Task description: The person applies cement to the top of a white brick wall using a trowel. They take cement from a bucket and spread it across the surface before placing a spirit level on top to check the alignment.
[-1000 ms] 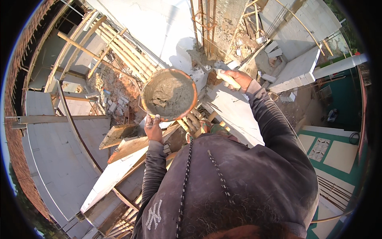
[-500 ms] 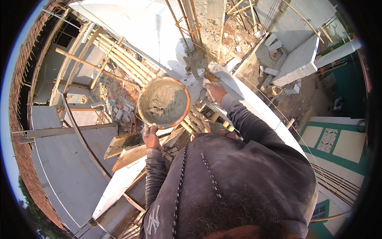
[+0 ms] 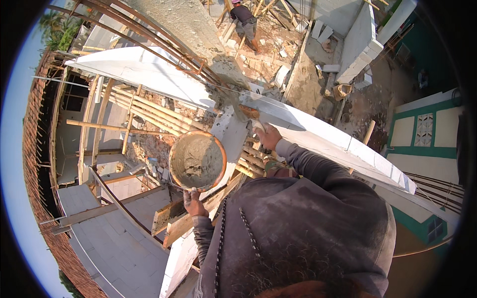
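My left hand (image 3: 195,202) grips the near rim of an orange bucket (image 3: 224,158). Grey wet mortar (image 3: 198,161) fills much of it. My right hand (image 3: 269,137) is closed around the pale handle of a trowel (image 3: 239,112). The trowel's blade is coated with mortar and reaches the top of the white block wall, at the foot of the steel bars. Just beyond my right hand, a reddish-brown piece (image 3: 249,111), possibly brick or wood, lies on the wall top. Smeared mortar surrounds the blade, so its tip is hard to make out.
Long reinforcing bars (image 3: 166,55) rise beside a concrete column (image 3: 181,30). White block walls (image 3: 343,141) run off both ways. Bamboo poles (image 3: 149,111) and planks (image 3: 180,227) lie below on the left. Another person (image 3: 243,21) stands amid rubble at the far side.
The view has shifted, bringing another person into sight at the top. The bucket sits lower in the picture, still in my left hand. My right hand keeps the trowel near the bars' foot.
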